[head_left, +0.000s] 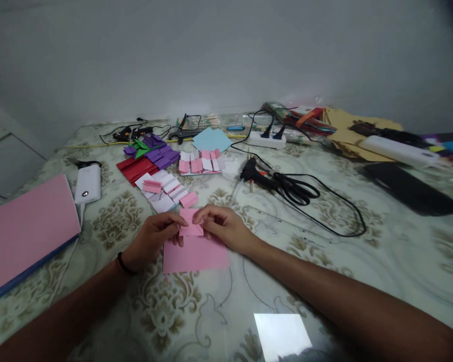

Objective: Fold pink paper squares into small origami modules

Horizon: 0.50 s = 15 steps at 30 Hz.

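Observation:
Between my hands is a small creased pink paper, raised over a larger flat pink sheet on the patterned tablecloth. My left hand pinches the small paper's left edge, with a dark band round the wrist. On its right side, the fingers of my right hand are closed on the same paper. Just beyond my hands lie folded pink and white papers, and another row of folded pink pieces sits farther back.
A black glue gun with a coiled cable lies right of centre. A white power bank and a pink paper stack are left. Behind are a power strip, red folded paper and blue sheets; a black slab lies right.

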Each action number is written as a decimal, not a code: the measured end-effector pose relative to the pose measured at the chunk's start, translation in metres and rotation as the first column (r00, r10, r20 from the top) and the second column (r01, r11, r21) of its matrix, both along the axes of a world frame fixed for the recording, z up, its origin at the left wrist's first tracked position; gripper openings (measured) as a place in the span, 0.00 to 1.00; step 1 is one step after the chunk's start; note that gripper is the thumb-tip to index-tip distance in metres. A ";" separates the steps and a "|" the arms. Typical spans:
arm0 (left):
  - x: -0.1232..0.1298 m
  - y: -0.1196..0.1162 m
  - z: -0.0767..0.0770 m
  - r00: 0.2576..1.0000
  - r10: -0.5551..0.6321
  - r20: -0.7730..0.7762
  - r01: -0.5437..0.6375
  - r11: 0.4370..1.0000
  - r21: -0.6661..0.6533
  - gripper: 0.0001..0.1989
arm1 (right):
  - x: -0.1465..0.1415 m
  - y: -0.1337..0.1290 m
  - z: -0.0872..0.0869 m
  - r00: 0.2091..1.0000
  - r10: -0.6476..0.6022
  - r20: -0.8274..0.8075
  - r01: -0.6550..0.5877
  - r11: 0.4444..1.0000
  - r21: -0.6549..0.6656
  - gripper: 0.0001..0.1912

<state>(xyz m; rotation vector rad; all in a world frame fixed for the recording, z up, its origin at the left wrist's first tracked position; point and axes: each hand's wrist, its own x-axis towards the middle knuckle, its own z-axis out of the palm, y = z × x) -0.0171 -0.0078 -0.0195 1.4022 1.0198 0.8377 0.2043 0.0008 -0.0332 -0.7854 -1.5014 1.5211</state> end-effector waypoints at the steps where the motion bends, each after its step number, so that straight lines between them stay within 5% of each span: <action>1: -0.001 0.000 -0.001 1.000 -0.006 0.000 0.006 1.000 0.001 0.06 | 0.000 0.000 0.002 1.000 0.010 0.004 -0.010 1.000 0.006 0.08; 8: 0.002 0.001 0.003 0.998 -0.056 0.026 0.056 0.998 -0.016 0.07 | -0.002 -0.003 0.008 0.994 0.002 0.107 -0.003 1.000 0.017 0.17; 15: 0.004 0.000 0.000 0.997 -0.068 -0.026 0.068 0.998 0.006 0.13 | -0.004 -0.004 0.004 0.975 -0.056 0.216 0.027 0.990 0.137 0.13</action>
